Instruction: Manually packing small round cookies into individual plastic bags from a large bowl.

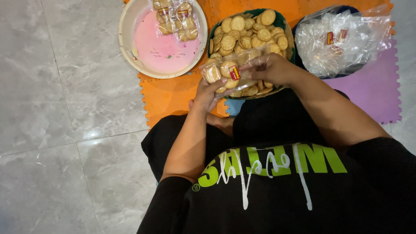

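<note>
Nearest the camera, the person sat cross-legged in a black shirt with green and white print, both forearms reaching forward over the lap. The left hand point(207, 94) cupped the bottom of a small clear plastic bag with a red label point(225, 71), fingers curled up around it; the right hand point(269, 68) pinched the bag's open top, fingertips closed on the film. The bag hung between the two hands, just above the near rim of a green-rimmed basket of round golden biscuits point(248, 37), and already held several biscuits — whether it was full I could not tell.

Farther out, on the orange foam mat point(171, 95), a round cream basin with a pink inside point(130, 26) held only two filled bags at its far edge, most of its floor bare. To the right, a heap of empty clear bags with red labels point(342, 39) lay bunched on the purple mat point(377, 86). Judging by that, the packing looked early — basket heaped, many bags unfilled.
</note>
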